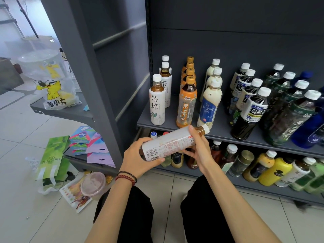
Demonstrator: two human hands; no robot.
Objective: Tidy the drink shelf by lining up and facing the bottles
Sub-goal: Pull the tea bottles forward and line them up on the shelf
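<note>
- Just in front of the grey shelf's front edge (pixel 263 143), a white-labelled tea bottle (pixel 168 143) lies on its side, cap toward the right and barcode facing up.
- The left hand (pixel 134 159) wraps fingers and thumb round the bottle's base end.
- The right hand (pixel 199 150) curls round the neck end, beside the cap.
- Matching white tea bottles (pixel 157 102) stand upright at the shelf's left end.

Shelf (pixel 222 125): dark grey. Front bottle (pixel 166 146), before the shelf: white label, red print, black barcode, amber liquid, white cap. On the shelf, left to right: white-label bottles (pixel 157 107); orange bottles (pixel 186 106), ochre caps; cream bottles (pixel 209 106), blue labels; black bottles (pixel 249 116), white caps; blue bottles (pixel 308 130). Left of the shelf: green bag (pixel 52 155); clear bag (pixel 50 81), yellow duck print.
</note>
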